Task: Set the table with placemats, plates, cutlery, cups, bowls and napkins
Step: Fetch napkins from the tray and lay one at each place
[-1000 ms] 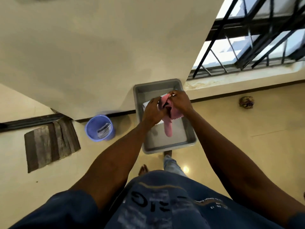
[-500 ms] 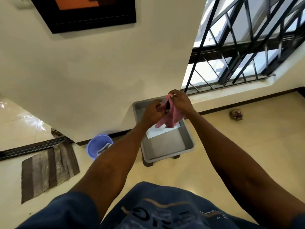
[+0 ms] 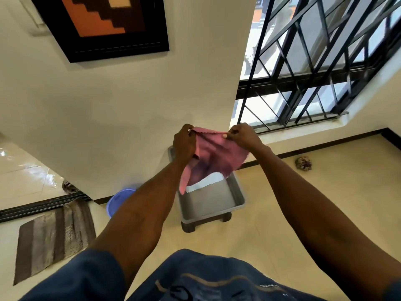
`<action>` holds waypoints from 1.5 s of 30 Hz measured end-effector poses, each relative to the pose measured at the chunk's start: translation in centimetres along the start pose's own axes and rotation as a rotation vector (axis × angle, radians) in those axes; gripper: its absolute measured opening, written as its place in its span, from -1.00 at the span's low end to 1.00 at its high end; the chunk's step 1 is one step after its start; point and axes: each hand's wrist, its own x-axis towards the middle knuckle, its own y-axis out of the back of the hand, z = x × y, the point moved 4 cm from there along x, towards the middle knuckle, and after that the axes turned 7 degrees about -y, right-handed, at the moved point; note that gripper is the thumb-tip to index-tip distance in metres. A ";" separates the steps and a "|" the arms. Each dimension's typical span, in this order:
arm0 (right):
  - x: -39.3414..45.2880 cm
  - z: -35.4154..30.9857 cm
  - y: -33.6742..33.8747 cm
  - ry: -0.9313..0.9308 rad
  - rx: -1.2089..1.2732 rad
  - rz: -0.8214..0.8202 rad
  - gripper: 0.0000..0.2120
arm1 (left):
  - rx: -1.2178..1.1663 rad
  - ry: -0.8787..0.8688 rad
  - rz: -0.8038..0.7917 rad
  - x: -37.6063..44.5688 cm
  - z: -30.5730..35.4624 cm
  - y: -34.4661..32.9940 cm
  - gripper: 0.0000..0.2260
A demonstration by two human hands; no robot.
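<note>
A pink cloth napkin [image 3: 217,153] with a zigzag edge hangs spread between both hands, held up in front of the wall. My left hand [image 3: 184,142] pinches its upper left corner and my right hand [image 3: 243,135] pinches its upper right corner. Below it a grey plastic tray [image 3: 217,203] rests on a small dark stool on the floor. A white napkin [image 3: 206,183] with a zigzag edge lies inside the tray, partly hidden by the pink one.
A blue bucket [image 3: 118,199] stands left of the tray against the wall. A striped mat [image 3: 52,237] lies at the left by a door track. A barred window [image 3: 314,61] is at the right, with a crumpled cloth [image 3: 303,163] on the floor below it.
The pink napkin went from bunched over the tray to lifted and spread out between both hands. The hands moved up and apart, and the view tilted upward.
</note>
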 end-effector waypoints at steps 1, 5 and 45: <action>0.1 0.4 0.3 -0.006 -0.036 -0.013 -0.86 | 0.019 0.018 0.019 0.4 -0.3 0.6 -0.84; 0.5 2.0 1.3 -0.049 -0.055 0.043 -0.85 | 0.067 -0.029 0.108 1.6 -1.2 2.8 -0.77; -5.6 8.9 -9.2 -0.750 0.892 0.006 -0.92 | 0.008 0.665 -0.253 -5.9 -7.0 -1.6 -0.89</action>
